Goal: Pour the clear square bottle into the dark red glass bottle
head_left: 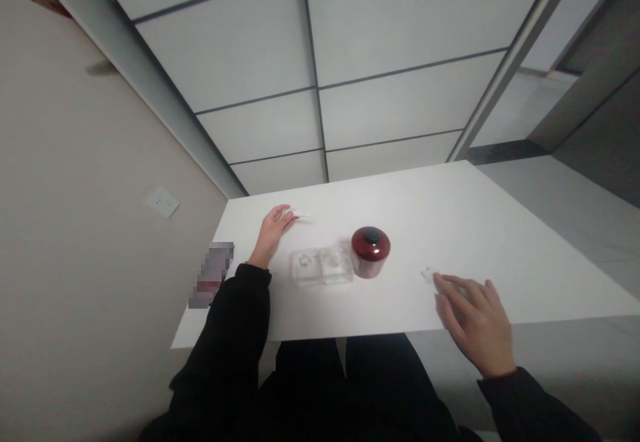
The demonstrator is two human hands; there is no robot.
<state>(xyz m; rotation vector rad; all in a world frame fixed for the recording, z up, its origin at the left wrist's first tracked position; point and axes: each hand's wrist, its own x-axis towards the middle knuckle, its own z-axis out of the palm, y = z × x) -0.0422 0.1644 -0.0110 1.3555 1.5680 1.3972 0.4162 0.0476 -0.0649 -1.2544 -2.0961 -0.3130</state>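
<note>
My left hand (273, 231) rests on the white table (450, 229) at the far left, its fingers pinched on a small white strip (301, 215) that pokes out to the right. My right hand (473, 319) lies near the table's front edge with its fingers stretched flat. Its fingertips touch a small clear piece (428, 273). Between the hands stands a dark red round jar (371, 251) with a black knob on its lid. Two clear glass containers (323, 266) sit side by side just left of the jar.
A beige wall with a white socket (163, 201) runs along the left. A blurred-out patch (212, 274) sits at the table's left edge. Pale floor tiles lie beyond the table, and my dark-clothed legs show below its front edge.
</note>
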